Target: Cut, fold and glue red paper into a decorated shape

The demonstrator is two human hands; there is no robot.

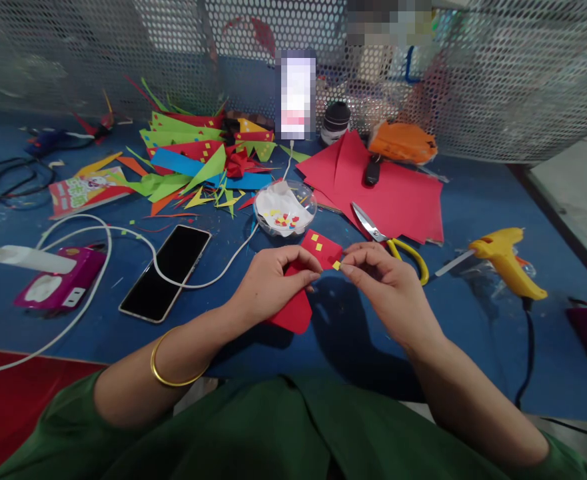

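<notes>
My left hand (268, 283) is closed around a piece of red paper (296, 313) over the near middle of the table. Its lower end shows below the fingers, and its upper end carries a few small yellow paper squares (318, 247). At the right edge of that upper end, my right hand (393, 290) pinches with thumb and forefinger against one yellow square (336, 265). I cannot tell whether this square is stuck to the red paper. Just beyond the hands stands a clear bowl (313, 217) with white lining and small red and yellow bits.
Scissors (373, 223) with yellow handles lie right of the bowl, against red sheets (403, 207). A yellow glue gun (506, 257) is further right. On the left are a phone (166, 273), a white cable (208, 287) and a purple power strip (63, 277). Cut paper shapes (188, 140) pile up behind.
</notes>
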